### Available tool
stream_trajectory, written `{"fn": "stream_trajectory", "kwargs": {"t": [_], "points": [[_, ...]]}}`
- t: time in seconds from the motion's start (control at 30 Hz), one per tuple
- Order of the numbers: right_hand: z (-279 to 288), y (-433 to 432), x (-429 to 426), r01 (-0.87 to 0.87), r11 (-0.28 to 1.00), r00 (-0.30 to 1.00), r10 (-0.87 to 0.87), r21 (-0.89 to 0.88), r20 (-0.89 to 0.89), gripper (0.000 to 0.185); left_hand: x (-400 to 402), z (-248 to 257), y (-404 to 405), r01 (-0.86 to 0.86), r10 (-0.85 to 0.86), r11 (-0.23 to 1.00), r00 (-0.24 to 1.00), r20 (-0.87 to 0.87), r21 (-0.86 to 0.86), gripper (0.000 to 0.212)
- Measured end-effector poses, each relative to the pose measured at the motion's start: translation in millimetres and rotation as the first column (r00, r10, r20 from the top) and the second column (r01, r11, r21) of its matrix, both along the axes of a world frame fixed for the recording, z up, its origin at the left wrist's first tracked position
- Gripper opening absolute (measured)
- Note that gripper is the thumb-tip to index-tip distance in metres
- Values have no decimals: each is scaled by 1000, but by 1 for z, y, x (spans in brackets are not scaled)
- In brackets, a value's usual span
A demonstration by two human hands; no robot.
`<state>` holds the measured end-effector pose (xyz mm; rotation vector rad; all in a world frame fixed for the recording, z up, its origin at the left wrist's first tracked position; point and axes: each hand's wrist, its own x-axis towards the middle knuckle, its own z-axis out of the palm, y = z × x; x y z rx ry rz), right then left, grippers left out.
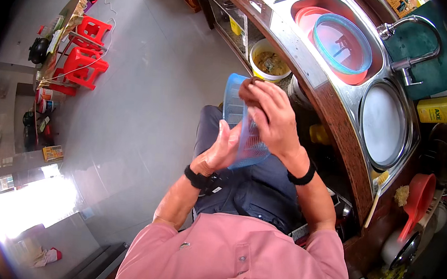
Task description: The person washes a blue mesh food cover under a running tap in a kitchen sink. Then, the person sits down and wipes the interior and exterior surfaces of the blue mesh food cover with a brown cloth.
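Note:
A blue plastic colander basket (235, 95) is tilted on its side in front of my lap. My left hand (223, 143) grips it low on the near side, thumb pointing up. My right hand (274, 118) presses a brown cloth or scrubbing pad (247, 93) against the basket's upper rim. Motion blur softens the basket's near edge. To the right, a steel double sink (318, 70) holds a blue-rimmed basin (319, 37) with water, resting over a red basin (308, 15). The other bowl contains a round steel-rimmed basin (384, 124) of whitish liquid.
A chrome faucet (410, 63) arches over the sink. Yellow dish soap (435, 109), a red dipper (420, 194) and a wooden-handled brush (376, 196) are at the counter's right. A white bucket of scraps (271, 60) stands beneath the counter edge. Red stools (83, 63) stand across the floor.

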<state>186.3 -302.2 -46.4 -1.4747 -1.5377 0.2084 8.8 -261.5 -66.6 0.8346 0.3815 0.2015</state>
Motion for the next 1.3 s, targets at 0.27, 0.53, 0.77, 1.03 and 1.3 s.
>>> {"fn": "stream_trajectory", "kwargs": {"t": [0.27, 0.53, 0.77, 1.03, 1.3], "points": [[-14, -41, -34, -178, 982, 878, 130, 62, 460, 40, 7, -8, 21, -386, 436, 866, 894, 103, -318, 64], [-5, -26, -21, 171, 977, 985, -173, 131, 4, 44, 6, -9, 21, -295, 313, 892, 950, -5, -344, 58], [-47, -47, -12, 194, 980, 858, -194, -49, -476, 36, 4, 5, 21, -186, 365, 849, 883, 294, -495, 61], [-46, -58, 21, 482, 875, 784, -454, -46, -424, 22, -30, -4, 31, -285, 428, 837, 873, 235, -467, 93], [-26, -32, 5, 189, 980, 852, -198, -68, -485, 36, -16, -11, 16, -170, 267, 910, 938, 222, -377, 103]]}}
